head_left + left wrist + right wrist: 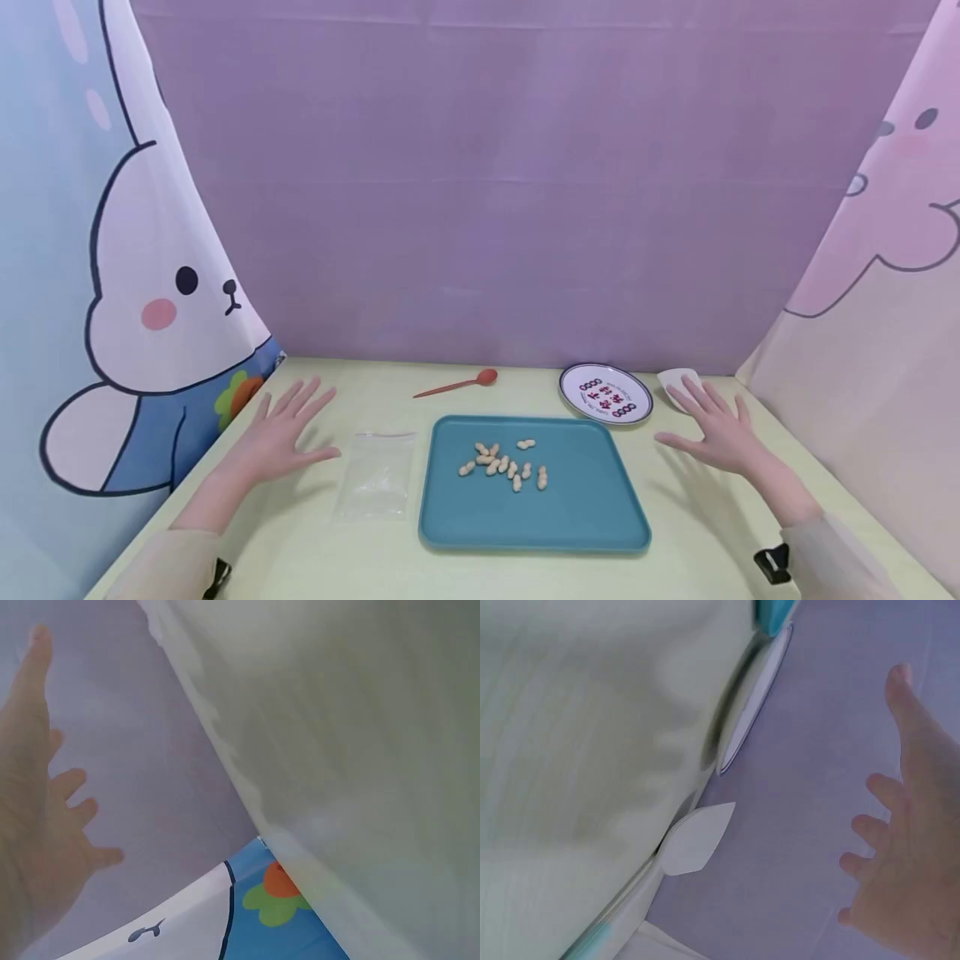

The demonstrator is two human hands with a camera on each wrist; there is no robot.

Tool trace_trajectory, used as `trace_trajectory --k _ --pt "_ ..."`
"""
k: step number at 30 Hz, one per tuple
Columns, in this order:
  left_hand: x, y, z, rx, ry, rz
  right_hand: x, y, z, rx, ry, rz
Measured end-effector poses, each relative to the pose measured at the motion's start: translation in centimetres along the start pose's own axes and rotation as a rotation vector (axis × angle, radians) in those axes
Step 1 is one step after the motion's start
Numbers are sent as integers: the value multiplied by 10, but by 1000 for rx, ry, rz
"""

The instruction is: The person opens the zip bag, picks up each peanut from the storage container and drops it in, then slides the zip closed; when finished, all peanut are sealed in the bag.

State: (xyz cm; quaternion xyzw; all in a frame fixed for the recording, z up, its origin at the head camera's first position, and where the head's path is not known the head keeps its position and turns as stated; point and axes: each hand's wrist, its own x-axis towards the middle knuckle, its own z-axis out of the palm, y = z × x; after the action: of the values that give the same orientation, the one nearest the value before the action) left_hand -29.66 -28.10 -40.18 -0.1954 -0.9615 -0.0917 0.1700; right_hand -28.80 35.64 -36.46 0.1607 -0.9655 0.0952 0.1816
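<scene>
Beige sleeves point(168, 567) come in over the near corners of the pale yellow desk point(315, 575), each with a black clip point(772, 564) at the cuff. Between them, in the middle of the desk, lies a teal tray point(555, 525) with rounded corners and a raised rim. A clear plastic bag point(377, 479) lies flat just beside the tray's left edge. A cluster of peanuts point(517, 484) in their shells sits in the tray, mostly left of its centre and towards its far edge; one lies slightly apart, nearest that edge.

The left hand point(279, 442) is raised near the desk's left edge, fingers spread and grasping nothing, with the bag the nearest thing to it. The right hand point(716, 435) is likewise released, fingers spread, above the desk towards its right edge. In the head view its fingertips overlap a small white dish point(696, 841) by the far right corner, but the right wrist view shows them apart.

Left of the dish, near the far edge, rests a round white plate point(606, 395) with a dark blue rim and red markings. Further left along that edge lies a red spoon point(487, 377), its bowl pointing right. Behind the desk hangs a purple cloth point(480, 192).
</scene>
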Motion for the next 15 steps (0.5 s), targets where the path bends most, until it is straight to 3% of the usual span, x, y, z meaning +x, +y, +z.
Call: trace_trajectory --k 9,15 --pt "25 8 -4 -155 -30 -10 35 -26 3 135 105 -175" --pt "43 11 5 -271 -24 -4 63 -63 14 285 97 -173"
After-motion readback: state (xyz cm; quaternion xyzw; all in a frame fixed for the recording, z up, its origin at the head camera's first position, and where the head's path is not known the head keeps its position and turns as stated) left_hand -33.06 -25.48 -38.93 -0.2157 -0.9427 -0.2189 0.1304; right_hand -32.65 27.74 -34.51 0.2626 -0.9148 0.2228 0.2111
